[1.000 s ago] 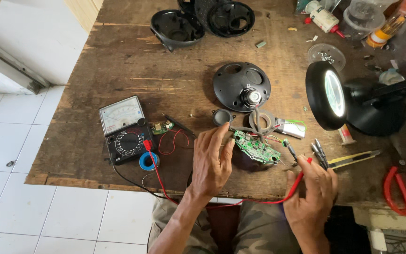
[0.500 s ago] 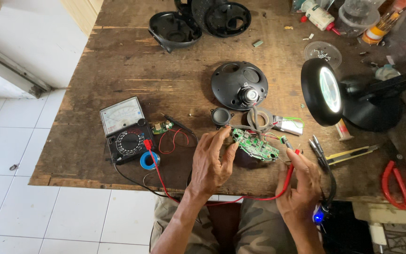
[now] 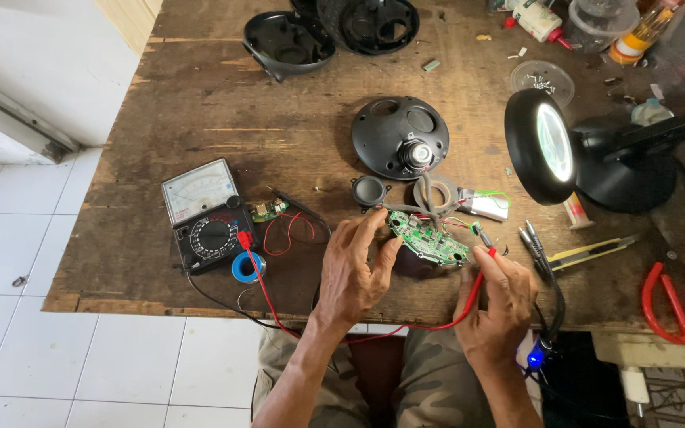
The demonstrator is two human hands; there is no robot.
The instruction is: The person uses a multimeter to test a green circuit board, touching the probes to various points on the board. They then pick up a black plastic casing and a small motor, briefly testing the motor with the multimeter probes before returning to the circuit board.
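Note:
My left hand (image 3: 356,269) rests on the wooden table (image 3: 200,103) with its fingertips on the left end of a green circuit board (image 3: 428,238). My right hand (image 3: 495,305) grips a red test probe (image 3: 481,269), its tip touching the right end of that board. The probe's red lead (image 3: 267,289) runs back to an analogue multimeter (image 3: 204,214) at the left. A black probe (image 3: 295,204) lies on the table by the meter. Wires link the board to a small battery pack (image 3: 485,204).
A round black speaker housing (image 3: 399,136) sits behind the board, more black shells (image 3: 287,40) at the far edge. A lit magnifier lamp (image 3: 552,147) stands at the right, with tweezers (image 3: 534,242), a yellow cutter (image 3: 592,250) and red-handled pliers (image 3: 675,301) near it. A blue solder roll (image 3: 246,267) lies by the meter.
My right hand has moved up and left from the table's front edge, bringing the red probe onto the circuit board. My left hand has stayed on the board.

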